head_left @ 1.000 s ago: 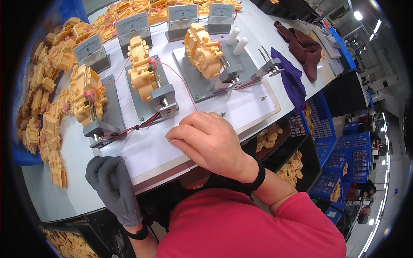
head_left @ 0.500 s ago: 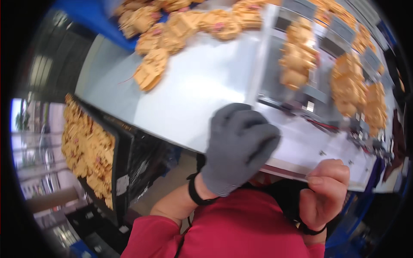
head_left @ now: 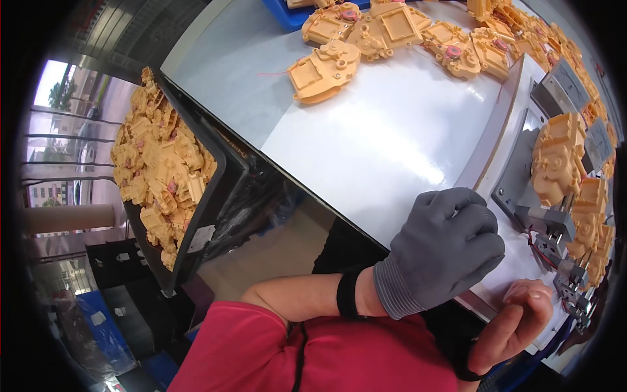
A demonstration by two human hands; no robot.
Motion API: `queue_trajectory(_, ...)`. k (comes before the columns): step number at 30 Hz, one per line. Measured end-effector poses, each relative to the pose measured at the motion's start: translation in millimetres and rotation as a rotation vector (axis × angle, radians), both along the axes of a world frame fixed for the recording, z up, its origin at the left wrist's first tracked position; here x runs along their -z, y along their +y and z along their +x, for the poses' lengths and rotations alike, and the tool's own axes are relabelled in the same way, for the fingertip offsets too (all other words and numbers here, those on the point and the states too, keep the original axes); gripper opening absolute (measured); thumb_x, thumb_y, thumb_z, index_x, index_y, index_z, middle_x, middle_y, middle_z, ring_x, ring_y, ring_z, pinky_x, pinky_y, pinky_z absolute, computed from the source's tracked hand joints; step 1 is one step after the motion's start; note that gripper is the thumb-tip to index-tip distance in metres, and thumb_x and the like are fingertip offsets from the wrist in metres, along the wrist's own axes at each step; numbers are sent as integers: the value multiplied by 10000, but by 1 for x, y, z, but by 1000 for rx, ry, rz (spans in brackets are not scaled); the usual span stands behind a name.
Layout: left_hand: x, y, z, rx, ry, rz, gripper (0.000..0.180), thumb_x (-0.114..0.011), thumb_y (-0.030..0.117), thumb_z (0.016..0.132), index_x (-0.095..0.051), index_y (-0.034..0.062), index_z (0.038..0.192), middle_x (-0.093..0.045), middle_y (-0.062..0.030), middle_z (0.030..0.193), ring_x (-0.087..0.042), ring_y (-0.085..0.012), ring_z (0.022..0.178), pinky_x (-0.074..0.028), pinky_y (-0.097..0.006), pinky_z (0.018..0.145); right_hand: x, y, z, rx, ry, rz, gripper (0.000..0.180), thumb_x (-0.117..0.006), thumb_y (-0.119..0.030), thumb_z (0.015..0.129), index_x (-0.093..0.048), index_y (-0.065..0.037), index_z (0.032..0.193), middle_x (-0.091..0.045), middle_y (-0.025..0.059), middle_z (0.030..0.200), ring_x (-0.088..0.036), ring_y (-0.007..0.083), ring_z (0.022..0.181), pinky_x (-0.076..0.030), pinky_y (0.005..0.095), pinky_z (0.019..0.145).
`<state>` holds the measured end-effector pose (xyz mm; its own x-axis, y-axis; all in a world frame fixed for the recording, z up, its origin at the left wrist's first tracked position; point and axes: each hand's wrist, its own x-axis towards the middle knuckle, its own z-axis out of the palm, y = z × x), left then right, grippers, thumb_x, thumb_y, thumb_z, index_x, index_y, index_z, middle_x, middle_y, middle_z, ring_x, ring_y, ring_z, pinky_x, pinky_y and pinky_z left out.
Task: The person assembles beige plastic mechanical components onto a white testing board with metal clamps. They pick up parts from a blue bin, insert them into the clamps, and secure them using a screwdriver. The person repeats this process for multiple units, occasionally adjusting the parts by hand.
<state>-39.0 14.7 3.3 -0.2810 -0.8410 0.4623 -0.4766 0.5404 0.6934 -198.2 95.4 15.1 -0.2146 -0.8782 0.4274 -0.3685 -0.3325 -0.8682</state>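
My left hand (head_left: 450,248), in a grey knit glove, is over the front edge of the white table (head_left: 366,157), close to the raised metal fixture board. Its fingers are curled in, and whatever they may hold is hidden. My bare right hand (head_left: 516,323) is lower and to the right by the board's front edge, its fingers bent toward the thumb; no object shows in it. Ahead of both hands, an orange-yellow plastic housing (head_left: 557,160) sits in a metal fixture (head_left: 548,222) with red and black wires. Another housing (head_left: 591,209) sits to its right.
Several similar housings (head_left: 388,29) lie along the table's far side, one single housing (head_left: 323,72) nearer, with a thin red wire. A blue tray (head_left: 287,16) is behind them. Left of the table, a black bin (head_left: 222,163) is heaped with housings. More housings are piled far right.
The view has swung left, so the table, fixtures and bin appear farther right. Both hands are still close to the board's front edge, their fingers curled as before.
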Motion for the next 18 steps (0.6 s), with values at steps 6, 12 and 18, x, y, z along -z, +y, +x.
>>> queue_trajectory(6, -2, 0, -2, -31, -26, -16, 107, -717, 242, 772, -677, 198, 861, -612, 37, 943, -572, -231, 1040, -439, -377, 834, 0, -1, -7, -43, 23, 2, 250, -452, -20, 933, -498, -55, 1176, -460, 63, 914, -438, 162, 806, -375, 296, 726)
queue_trajectory(12, -4, 3, -3, -79, -2, -42, 101, -713, 227, 801, -662, 181, 875, -597, 13, 941, -568, -243, 1014, -433, -382, 830, -3, 3, -3, 37, 2, 59, 294, -486, -7, 910, -483, -41, 1201, -477, 93, 952, -462, 172, 812, -390, 291, 720)
queue_trajectory(18, -1, 2, -1, -1, 18, -64, 138, -730, 201, 802, -662, 153, 913, -595, -40, 961, -563, -282, 985, -423, -418, 877, -2, 3, 0, 76, -90, 161, 449, -514, 127, 877, -477, -21, 1300, -496, 87, 1234, -533, 145, 1028, -446, 274, 898)
